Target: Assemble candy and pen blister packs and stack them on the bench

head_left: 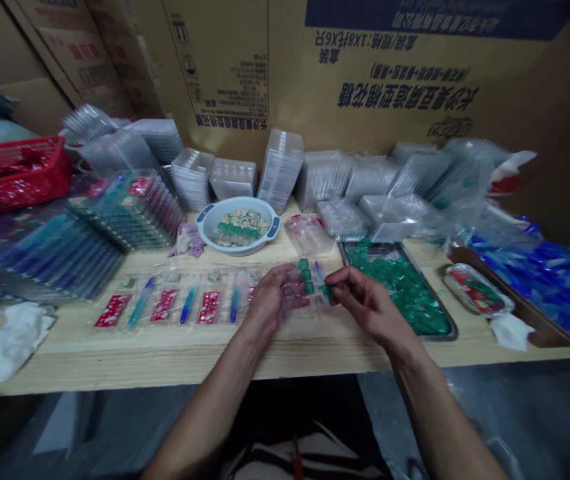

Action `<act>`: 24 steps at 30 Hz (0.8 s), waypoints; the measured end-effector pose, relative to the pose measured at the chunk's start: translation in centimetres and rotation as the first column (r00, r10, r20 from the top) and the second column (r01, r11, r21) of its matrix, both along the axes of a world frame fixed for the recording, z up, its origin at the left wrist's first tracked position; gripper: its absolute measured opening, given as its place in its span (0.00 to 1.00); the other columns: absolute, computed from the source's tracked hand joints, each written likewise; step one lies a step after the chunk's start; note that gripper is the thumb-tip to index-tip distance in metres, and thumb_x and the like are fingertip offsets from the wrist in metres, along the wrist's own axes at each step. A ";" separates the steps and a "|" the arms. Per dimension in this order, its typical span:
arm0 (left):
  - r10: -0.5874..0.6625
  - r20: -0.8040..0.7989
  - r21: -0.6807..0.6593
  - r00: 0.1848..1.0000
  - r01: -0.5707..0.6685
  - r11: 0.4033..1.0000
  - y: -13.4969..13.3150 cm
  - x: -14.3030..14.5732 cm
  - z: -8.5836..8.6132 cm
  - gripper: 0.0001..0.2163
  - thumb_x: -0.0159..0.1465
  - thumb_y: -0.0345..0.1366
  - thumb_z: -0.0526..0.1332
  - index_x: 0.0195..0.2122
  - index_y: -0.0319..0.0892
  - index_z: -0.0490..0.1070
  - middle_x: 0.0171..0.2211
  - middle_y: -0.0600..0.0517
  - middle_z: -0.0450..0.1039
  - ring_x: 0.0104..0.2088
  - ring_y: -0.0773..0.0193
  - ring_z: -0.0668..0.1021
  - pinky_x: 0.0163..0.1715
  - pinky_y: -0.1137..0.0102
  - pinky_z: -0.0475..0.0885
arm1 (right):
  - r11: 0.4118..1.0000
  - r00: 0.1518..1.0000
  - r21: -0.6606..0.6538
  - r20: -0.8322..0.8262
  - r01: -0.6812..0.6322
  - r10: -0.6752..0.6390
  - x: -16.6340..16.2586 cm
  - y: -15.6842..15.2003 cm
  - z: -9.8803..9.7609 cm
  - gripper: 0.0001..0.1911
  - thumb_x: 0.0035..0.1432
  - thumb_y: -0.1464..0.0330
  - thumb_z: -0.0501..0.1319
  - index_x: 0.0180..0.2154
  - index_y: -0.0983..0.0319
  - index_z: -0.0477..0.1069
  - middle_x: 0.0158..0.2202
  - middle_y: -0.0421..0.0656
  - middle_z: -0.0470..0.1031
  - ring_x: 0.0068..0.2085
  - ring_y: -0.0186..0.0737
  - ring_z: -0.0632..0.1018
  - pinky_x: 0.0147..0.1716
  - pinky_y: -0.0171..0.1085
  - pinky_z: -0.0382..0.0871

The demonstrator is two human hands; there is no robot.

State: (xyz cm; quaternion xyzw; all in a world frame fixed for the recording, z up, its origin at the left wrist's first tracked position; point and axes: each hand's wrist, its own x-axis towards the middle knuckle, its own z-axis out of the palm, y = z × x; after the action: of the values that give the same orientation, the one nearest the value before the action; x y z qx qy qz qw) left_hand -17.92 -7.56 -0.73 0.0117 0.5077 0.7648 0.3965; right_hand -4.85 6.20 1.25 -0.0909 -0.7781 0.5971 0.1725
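My left hand (pixel 271 298) curls around a clear plastic blister tray (pixel 306 283) that carries green packets and a blue stick. My right hand (pixel 365 300) pinches a small green packet (pixel 327 291) at the tray's right edge. Both hands hover over the wooden table (pixel 165 353), just left of a metal tray (pixel 445 319) heaped with green packets.
A row of filled clear trays (pixel 175 303) lies left of my hands. Behind sit a pale blue bowl (pixel 239 227) of packets, stacks of empty clear trays (pixel 279 170), piles of packed trays (pixel 129 207), a red basket (pixel 15 173), blue sticks in a bin (pixel 549 280), and cardboard boxes.
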 end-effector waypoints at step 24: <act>-0.103 -0.761 -0.203 0.640 -0.084 0.976 0.8 1.9 -1.2 0.04 0.61 0.31 0.64 0.35 0.39 0.79 0.47 0.46 0.71 0.33 0.69 0.79 0.33 0.72 0.78 | 0.943 0.976 0.269 0.039 0.197 -0.215 -2.1 -1.0 -2.3 0.10 0.57 0.65 0.58 0.41 0.60 0.68 0.28 0.40 0.74 0.27 0.38 0.74 0.28 0.35 0.64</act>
State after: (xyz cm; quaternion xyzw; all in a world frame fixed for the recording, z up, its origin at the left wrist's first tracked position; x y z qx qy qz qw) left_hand -15.98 -6.74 -1.91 0.2937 0.7088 0.6245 0.1462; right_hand -6.96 5.21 -1.02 -0.1680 -0.8422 0.4636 0.2180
